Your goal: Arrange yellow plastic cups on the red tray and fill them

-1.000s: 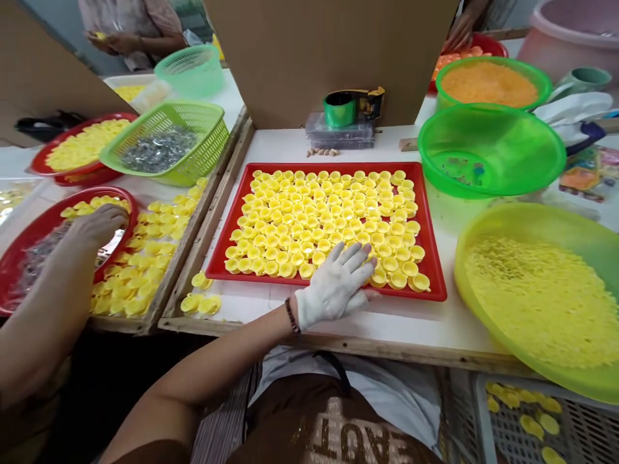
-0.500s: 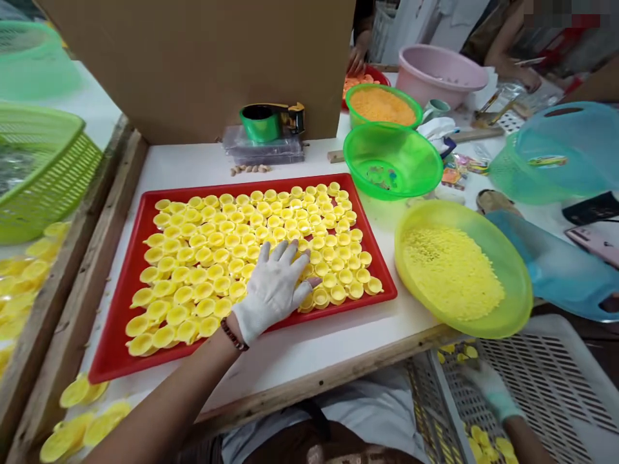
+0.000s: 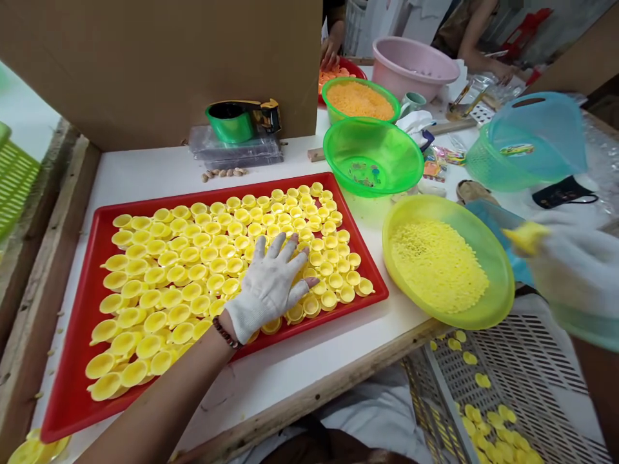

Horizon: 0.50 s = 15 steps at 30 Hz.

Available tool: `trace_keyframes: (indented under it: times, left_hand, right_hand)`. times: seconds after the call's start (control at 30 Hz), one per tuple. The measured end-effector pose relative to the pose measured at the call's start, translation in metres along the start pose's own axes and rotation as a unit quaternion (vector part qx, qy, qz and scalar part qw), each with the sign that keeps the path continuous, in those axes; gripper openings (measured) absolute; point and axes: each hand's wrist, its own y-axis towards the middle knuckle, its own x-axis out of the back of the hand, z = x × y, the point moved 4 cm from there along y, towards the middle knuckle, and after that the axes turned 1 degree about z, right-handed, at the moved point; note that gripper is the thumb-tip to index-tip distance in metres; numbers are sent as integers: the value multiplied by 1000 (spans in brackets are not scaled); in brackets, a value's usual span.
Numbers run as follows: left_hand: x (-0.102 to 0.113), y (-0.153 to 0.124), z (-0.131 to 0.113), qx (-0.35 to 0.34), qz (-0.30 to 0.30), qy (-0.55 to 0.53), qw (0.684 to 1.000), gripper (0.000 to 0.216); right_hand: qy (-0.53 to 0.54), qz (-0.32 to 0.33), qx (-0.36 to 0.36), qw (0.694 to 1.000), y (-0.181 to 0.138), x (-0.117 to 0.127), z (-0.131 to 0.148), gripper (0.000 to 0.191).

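My left hand [image 3: 268, 287], in a white knit glove, lies flat with fingers spread on the yellow plastic caps [image 3: 169, 258] that fill a red tray [image 3: 72, 399]. My right hand [image 3: 570, 267], also gloved and blurred by motion, is raised at the right edge above a grey slotted crate [image 3: 532, 380]. It pinches a yellow cap [image 3: 527, 237] at its fingertips. Several more yellow caps lie loose in the crate. A yellow-green bowl [image 3: 503, 283] of small yellow pieces sits between the tray and my right hand.
A cardboard wall [image 3: 169, 58] stands behind the tray, with a green tape dispenser [image 3: 242, 119] on a clear box. At the back right are a green bowl [image 3: 387, 148], a bowl of orange pieces [image 3: 360, 100], a pink basin [image 3: 411, 61] and a teal basket [image 3: 532, 138]. Another person's hand [image 3: 330, 51] works behind.
The view has swung right, away from the left bench. My right hand came up from the crate holding a yellow cap. My left hand has stayed flat on the caps.
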Motion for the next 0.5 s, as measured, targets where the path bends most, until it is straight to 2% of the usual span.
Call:
trace_keyframes:
  times: [0.07,0.1,0.17,0.27,0.4,0.5]
  left_hand:
    - [-4,4,-4,-8,16,0,1000,58]
    - [-5,5,-5,-8,19,-2,1000,57]
    - [-4,3,-3,0,13,0,1000,60]
    - [-2,-3,2,24,-1,13,1000,61]
    - [-2,-10,4,32,-6,8,999,55]
    - [-2,-11,3,37,-13,3,999,56]
  right_hand:
    - [150,-45,-3,988,34,-20,25,13]
    - [176,-8,34,984,52,-37,43,7]
    - [212,39,153,965,84,-73,81,8]
    - [251,99,248,931,118,-132,120,17]
    - [218,165,293,916,135,-197,150,21]
    - [117,198,301,925,138,-222,169,24]
